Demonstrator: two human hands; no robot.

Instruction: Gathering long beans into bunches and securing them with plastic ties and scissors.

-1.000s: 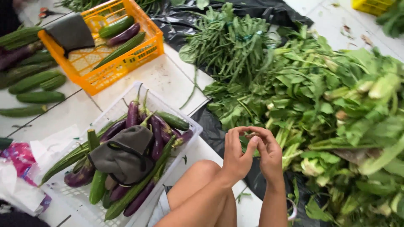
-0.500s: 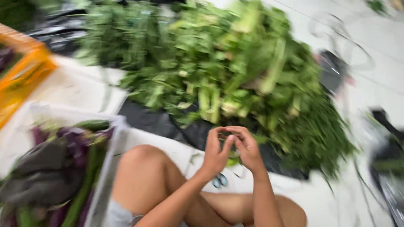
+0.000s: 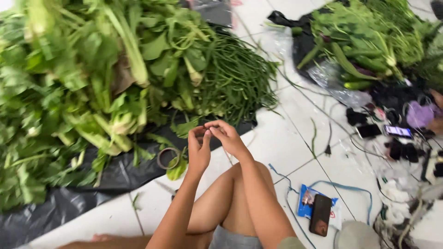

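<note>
Two hands meet above your raised knee [image 3: 240,184], which serves as the landmark here. Far left of the knee lies a heap of leafy greens [image 3: 83,92] on black plastic sheeting [image 3: 115,173]. Nearer the knee, still to its left, a roll of tape [image 3: 168,157] rests on the sheeting's edge. Your left hand [image 3: 199,152] rises just above and left of the knee, fingers curled; your right hand [image 3: 228,138] stands beside it, fingertips touching the left. Whether anything is pinched between them cannot be told. Behind the hands, up from the knee, a bundle of long beans [image 3: 235,78] sprawls beside the greens. Right of the knee, on the tiled floor [image 3: 286,143], a dark phone [image 3: 320,215] lies on a blue packet [image 3: 306,206]. Farther right and up, a second pile of vegetables [image 3: 364,41] sits well apart.
</note>
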